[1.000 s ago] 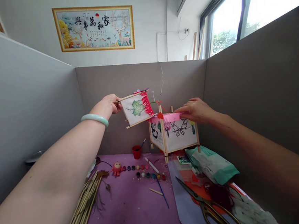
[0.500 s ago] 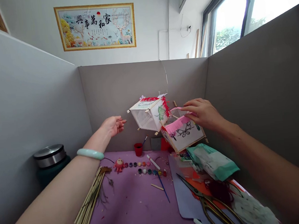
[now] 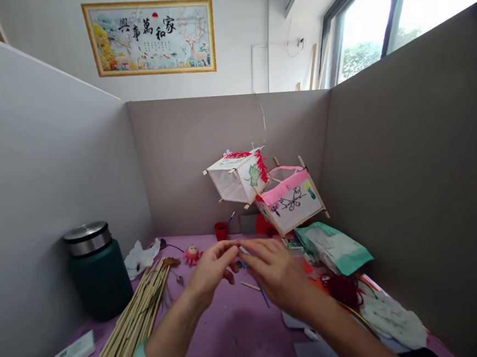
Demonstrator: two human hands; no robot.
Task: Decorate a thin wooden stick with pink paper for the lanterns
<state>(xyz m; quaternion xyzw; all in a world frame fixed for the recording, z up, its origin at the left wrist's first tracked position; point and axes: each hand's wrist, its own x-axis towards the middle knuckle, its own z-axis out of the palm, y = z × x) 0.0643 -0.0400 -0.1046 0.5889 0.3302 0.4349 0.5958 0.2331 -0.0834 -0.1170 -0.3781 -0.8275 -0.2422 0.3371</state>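
My left hand (image 3: 212,268) and my right hand (image 3: 270,269) meet above the purple table (image 3: 234,333), fingertips close together or touching. The fingers of both are stretched out, and I see nothing held in either. Behind them, a white lantern (image 3: 238,179) with red fringe hangs tilted near a thin wire. A second lantern (image 3: 296,199) with pink fringe and wooden sticks leans against it on the right, above a green and white packet (image 3: 335,248). Paint pots are mostly hidden behind my hands. A pink octopus toy (image 3: 192,255) sits just left of them.
On the left are a dark green bottle (image 3: 100,277), a bundle of thin sticks (image 3: 129,319), a white box (image 3: 73,355) and crumpled tissue (image 3: 141,257). A red cup (image 3: 221,231) stands at the back. Dark red yarn (image 3: 344,291) and white material (image 3: 394,317) lie right. Grey partitions surround the table.
My right hand has come off the pink-fringed lantern and moved down and left. My left hand has lowered toward the middle, beside it. The pink-fringed lantern's right side now shows fully.
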